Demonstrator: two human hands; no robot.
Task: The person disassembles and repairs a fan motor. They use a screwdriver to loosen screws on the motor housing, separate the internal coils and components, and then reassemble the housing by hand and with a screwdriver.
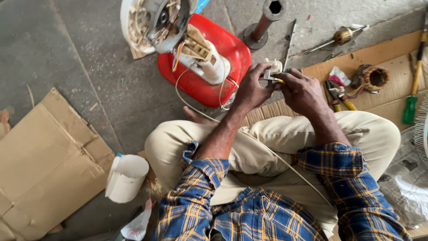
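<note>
My left hand [251, 87] grips a small white electrical part [273, 68] just above my crossed knees. My right hand [302, 91] meets it from the right and pinches a thin tool with a yellow tip [279, 81] against that part. A pale cord [276, 156] runs from the part across my lap. In front of me lies an opened fan: a red round base [232, 49], a white neck [214, 69] and an exposed motor head [154, 22] with loose coloured wires.
A metal pipe stand [263, 22] and a thin rod [290, 42] lie beyond my hands. On cardboard [383, 96] at right: pliers [339, 96], a copper coil [374, 76], a green-handled screwdriver [412, 96], a brass-tipped tool [341, 36]. A white plastic cover [126, 177] and flattened cardboard [44, 165] sit left.
</note>
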